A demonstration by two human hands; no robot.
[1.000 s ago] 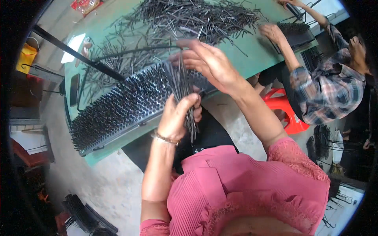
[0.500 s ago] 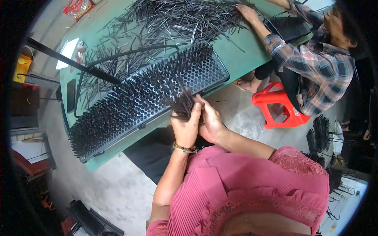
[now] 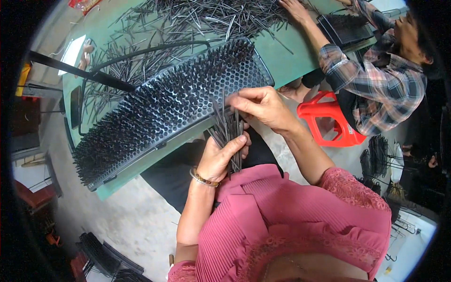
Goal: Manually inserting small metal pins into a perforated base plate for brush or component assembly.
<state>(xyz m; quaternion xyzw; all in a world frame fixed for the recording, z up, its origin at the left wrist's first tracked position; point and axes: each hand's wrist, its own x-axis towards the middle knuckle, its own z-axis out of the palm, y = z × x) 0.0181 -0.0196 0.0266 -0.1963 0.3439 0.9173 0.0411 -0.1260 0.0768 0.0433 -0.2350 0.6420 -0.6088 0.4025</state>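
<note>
My left hand [image 3: 221,157] is closed round a bundle of thin dark rods [image 3: 230,126], held upright in front of my lap. Above the bundle's top ends, my right hand [image 3: 265,109] has thumb and fingers pinched together; its fingertips are blurred, and whatever lies between them cannot be made out. Just beyond both hands is a long perforated tray [image 3: 257,77] on the table's near edge. Dark rods [image 3: 155,110] stand packed in its holes from the left end across the middle, while bare holes show along the near right side.
A loose heap of dark rods [image 3: 211,21] covers the far part of the green table [image 3: 293,66]. A black bar [image 3: 82,71] crosses at left. At right, a co-worker in a plaid shirt [image 3: 376,101] reaches to the heap, beside a red stool [image 3: 324,120] and a smaller dark tray [image 3: 350,33].
My right hand has left the side of the bundle and risen to its top ends. My left hand has lowered slightly with the bundle, which now stands more upright.
</note>
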